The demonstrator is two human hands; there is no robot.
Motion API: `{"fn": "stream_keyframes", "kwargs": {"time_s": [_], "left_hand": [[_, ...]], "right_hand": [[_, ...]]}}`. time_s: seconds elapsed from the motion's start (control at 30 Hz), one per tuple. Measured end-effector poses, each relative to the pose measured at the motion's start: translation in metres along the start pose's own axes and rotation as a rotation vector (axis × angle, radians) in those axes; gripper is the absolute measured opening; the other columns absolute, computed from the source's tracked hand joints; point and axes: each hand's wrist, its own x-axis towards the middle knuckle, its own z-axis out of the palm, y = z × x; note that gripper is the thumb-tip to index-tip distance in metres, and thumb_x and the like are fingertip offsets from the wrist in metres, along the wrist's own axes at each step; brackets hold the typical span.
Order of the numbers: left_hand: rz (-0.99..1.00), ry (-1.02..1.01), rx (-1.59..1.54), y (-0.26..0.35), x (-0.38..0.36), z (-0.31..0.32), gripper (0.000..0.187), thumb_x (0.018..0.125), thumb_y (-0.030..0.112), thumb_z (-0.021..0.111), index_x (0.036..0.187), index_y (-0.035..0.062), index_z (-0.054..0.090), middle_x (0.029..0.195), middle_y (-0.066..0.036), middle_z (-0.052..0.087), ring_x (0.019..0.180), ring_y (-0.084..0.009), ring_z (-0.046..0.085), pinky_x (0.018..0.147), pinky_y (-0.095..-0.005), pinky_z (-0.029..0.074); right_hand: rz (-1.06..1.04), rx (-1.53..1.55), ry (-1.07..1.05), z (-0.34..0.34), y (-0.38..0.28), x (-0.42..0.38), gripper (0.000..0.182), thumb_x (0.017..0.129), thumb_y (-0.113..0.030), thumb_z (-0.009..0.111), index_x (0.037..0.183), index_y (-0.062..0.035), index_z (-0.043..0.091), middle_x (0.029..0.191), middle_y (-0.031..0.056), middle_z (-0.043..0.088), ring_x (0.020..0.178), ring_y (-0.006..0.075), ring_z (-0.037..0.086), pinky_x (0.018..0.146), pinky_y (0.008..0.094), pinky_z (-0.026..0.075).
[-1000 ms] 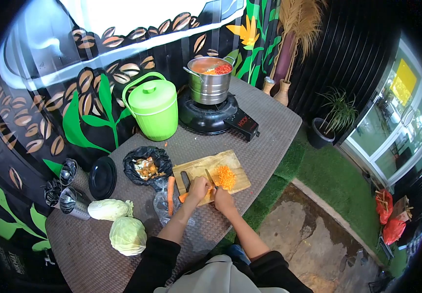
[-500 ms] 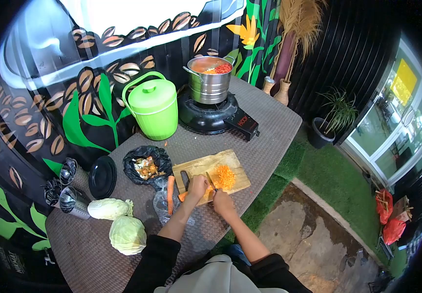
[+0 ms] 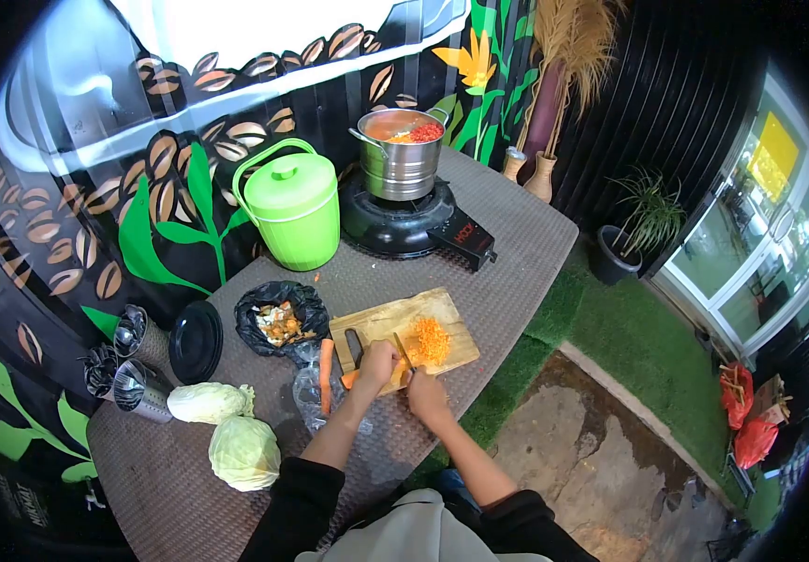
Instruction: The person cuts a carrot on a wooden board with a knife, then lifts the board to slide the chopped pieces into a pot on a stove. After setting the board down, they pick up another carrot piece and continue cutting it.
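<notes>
My right hand [image 3: 427, 393] is closed around the handle of a knife [image 3: 403, 350], its blade standing over the wooden cutting board [image 3: 389, 316]. Just left of the blade, my left hand [image 3: 382, 362] has its fingers curled down on a carrot [image 3: 349, 378], whose orange end shows beside the hand. Finely chopped carrot [image 3: 431, 341] is heaped on the right part of the board. A dark elongated shape [image 3: 355, 347] shows near the board's left end. A whole carrot [image 3: 326, 373] lies on a clear plastic bag [image 3: 307, 398] left of the board.
A black bag of scraps [image 3: 282, 320] sits behind the carrot. Further back stand a green lidded bucket [image 3: 290, 211] and a steel pot [image 3: 399, 173] on a black stove [image 3: 388, 225]. Cabbage [image 3: 244, 453], napa cabbage [image 3: 208, 402], black plates [image 3: 196, 339] and utensil holders [image 3: 144, 388] are at left.
The knife blade has shifted slightly at the carrot, beside my left fingers. Both hands stay in nearly the same place, and the view has barely moved.
</notes>
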Motion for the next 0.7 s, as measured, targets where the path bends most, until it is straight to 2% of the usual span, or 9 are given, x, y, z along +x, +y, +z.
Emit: {"fn": "stream_keyframes", "kwargs": {"time_s": [0.03,0.1,0.2,0.27,0.33,0.4,0.47,0.6,0.7], "left_hand": [[0.003,-0.001,-0.002,0.002,0.001,0.000,0.016,0.067,-0.002,0.065,0.083,-0.0011,0.070,0.074,-0.020,0.066,0.070,-0.0290,0.066,0.065,-0.0337,0.052],[-0.113,0.001,-0.103,0.006,-0.001,-0.001,0.013,0.067,-0.003,0.065,0.079,-0.0013,0.070,0.073,-0.019,0.066,0.068,-0.0278,0.067,0.063,-0.0334,0.052],[-0.128,0.037,-0.096,0.012,-0.001,-0.005,0.009,0.067,-0.004,0.065,0.074,-0.0021,0.069,0.072,-0.018,0.066,0.066,-0.0259,0.067,0.061,-0.0320,0.052],[-0.098,0.036,-0.108,0.009,0.002,-0.005,0.008,0.066,-0.004,0.065,0.072,-0.0019,0.069,0.072,-0.018,0.066,0.065,-0.0251,0.067,0.060,-0.0315,0.052],[-0.074,0.044,-0.120,0.008,0.004,-0.006,0.007,0.066,-0.005,0.064,0.071,-0.0016,0.069,0.071,-0.017,0.066,0.064,-0.0242,0.066,0.059,-0.0310,0.052],[-0.036,0.066,-0.055,0.006,0.004,-0.006,0.008,0.066,0.004,0.060,0.062,0.0038,0.068,0.065,-0.013,0.065,0.061,-0.0245,0.065,0.058,-0.0340,0.050],[-0.073,0.031,-0.101,0.002,0.007,-0.004,0.009,0.066,0.003,0.060,0.061,0.0041,0.068,0.064,-0.013,0.065,0.061,-0.0245,0.065,0.058,-0.0340,0.050],[-0.080,-0.002,-0.100,-0.001,0.008,-0.002,0.012,0.069,0.002,0.061,0.061,0.0057,0.069,0.064,-0.012,0.066,0.061,-0.0239,0.065,0.058,-0.0338,0.050],[-0.144,0.006,-0.143,0.000,0.011,-0.002,0.011,0.069,0.000,0.062,0.061,0.0057,0.068,0.064,-0.011,0.065,0.062,-0.0240,0.065,0.058,-0.0334,0.050]], "right_hand": [[0.051,0.019,0.026,0.004,-0.003,-0.004,0.037,0.094,-0.032,0.042,0.094,0.0040,0.050,0.079,0.0280,0.062,0.077,0.0423,0.063,0.068,0.0501,0.050],[0.082,0.003,0.003,0.007,-0.008,-0.005,0.036,0.094,-0.032,0.041,0.094,0.0035,0.050,0.080,0.0264,0.063,0.076,0.0411,0.064,0.068,0.0491,0.051],[0.099,-0.013,-0.023,0.009,-0.006,0.005,0.036,0.094,-0.033,0.041,0.095,0.0029,0.049,0.083,0.0255,0.064,0.076,0.0399,0.065,0.067,0.0478,0.052],[0.004,-0.036,-0.010,0.011,0.001,0.019,0.036,0.094,-0.033,0.041,0.097,0.0027,0.047,0.084,0.0268,0.063,0.077,0.0399,0.064,0.068,0.0478,0.052],[0.006,-0.022,-0.039,-0.003,-0.004,0.014,0.036,0.094,-0.032,0.041,0.097,0.0027,0.047,0.083,0.0276,0.063,0.078,0.0412,0.064,0.068,0.0486,0.051],[0.002,-0.009,-0.073,-0.004,-0.010,0.006,0.036,0.095,-0.032,0.040,0.096,0.0028,0.047,0.083,0.0284,0.062,0.080,0.0424,0.063,0.069,0.0493,0.051],[0.106,0.036,-0.007,0.005,-0.012,-0.006,0.037,0.095,-0.032,0.040,0.094,0.0040,0.049,0.084,0.0287,0.062,0.081,0.0434,0.062,0.071,0.0502,0.050],[0.111,0.028,-0.019,0.009,-0.007,0.003,0.039,0.094,-0.033,0.041,0.094,0.0042,0.051,0.085,0.0273,0.063,0.081,0.0410,0.063,0.072,0.0494,0.050],[-0.005,-0.009,-0.045,-0.002,0.002,0.014,0.037,0.094,-0.033,0.041,0.098,0.0029,0.048,0.084,0.0274,0.063,0.080,0.0407,0.064,0.071,0.0503,0.050]]}}
